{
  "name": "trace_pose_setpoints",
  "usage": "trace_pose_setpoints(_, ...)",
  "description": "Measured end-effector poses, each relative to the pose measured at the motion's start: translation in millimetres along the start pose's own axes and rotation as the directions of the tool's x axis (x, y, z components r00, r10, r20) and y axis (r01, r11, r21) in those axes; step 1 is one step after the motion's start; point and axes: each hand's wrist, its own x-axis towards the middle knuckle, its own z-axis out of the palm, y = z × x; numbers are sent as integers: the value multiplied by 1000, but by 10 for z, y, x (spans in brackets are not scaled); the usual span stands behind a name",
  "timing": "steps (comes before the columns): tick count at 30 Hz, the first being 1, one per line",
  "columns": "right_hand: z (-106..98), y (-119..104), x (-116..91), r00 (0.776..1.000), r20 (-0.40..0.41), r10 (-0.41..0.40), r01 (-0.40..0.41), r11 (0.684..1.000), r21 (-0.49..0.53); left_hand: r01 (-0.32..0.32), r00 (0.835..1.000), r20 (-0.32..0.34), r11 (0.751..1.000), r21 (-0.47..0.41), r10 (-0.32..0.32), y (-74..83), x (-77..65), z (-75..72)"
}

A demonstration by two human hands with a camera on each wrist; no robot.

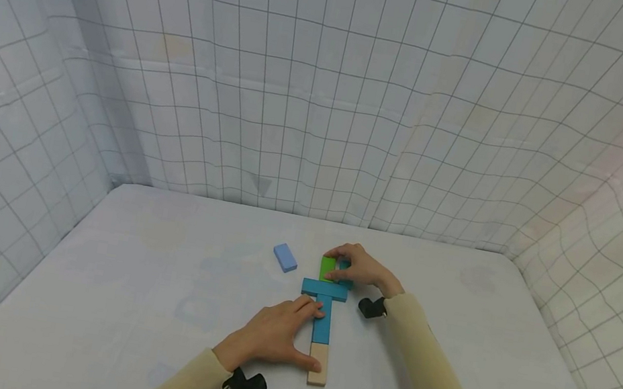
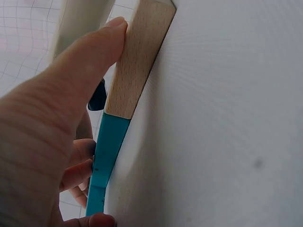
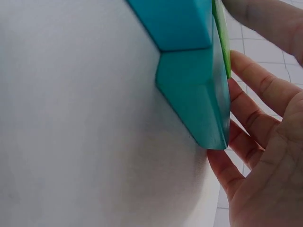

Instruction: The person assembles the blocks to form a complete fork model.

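Flat blocks lie in a line on the white table. Nearest is a plain wooden block (image 1: 318, 362), then a lengthwise blue block (image 1: 322, 327), a crosswise blue block (image 1: 321, 289) and a green block (image 1: 327, 268). My left hand (image 1: 275, 332) is spread along the left side, its thumb touching the wooden block and its fingertips on the lengthwise blue block. With thumb and index finger my right hand (image 1: 360, 267) pinches the green block at its near and far ends. Beside the green one, a teal block (image 1: 344, 265) is partly hidden under that hand.
A light blue block (image 1: 285, 258) lies apart, to the left of the green block. White grid-patterned curtains (image 1: 323, 121) hang behind the table (image 1: 149, 291) and at both sides. Black wrist cameras (image 1: 372, 307) sit at both sleeves.
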Motion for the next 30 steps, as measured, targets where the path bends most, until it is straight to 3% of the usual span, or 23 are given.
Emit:
trace_pose_setpoints(9,-14,24,-157,995,-76,-59,64,995,78,-3,1000,7,1000,-4,3,-6,8,14)
trace_pose_setpoints(18,26,-48,-416,981,-36,-191,189,981,-51,-5,1000,-2,1000,-7,5,-24,3,6)
trace_pose_setpoints(22,70,-74,-479,980,-21,-196,195,979,-67,-11,1000,-11,1000,-9,11,-40,5,13)
trace_pose_setpoints(30,148,-95,-546,980,5,-200,198,961,-194,-18,1000,-8,1000,-11,18,-23,13,21)
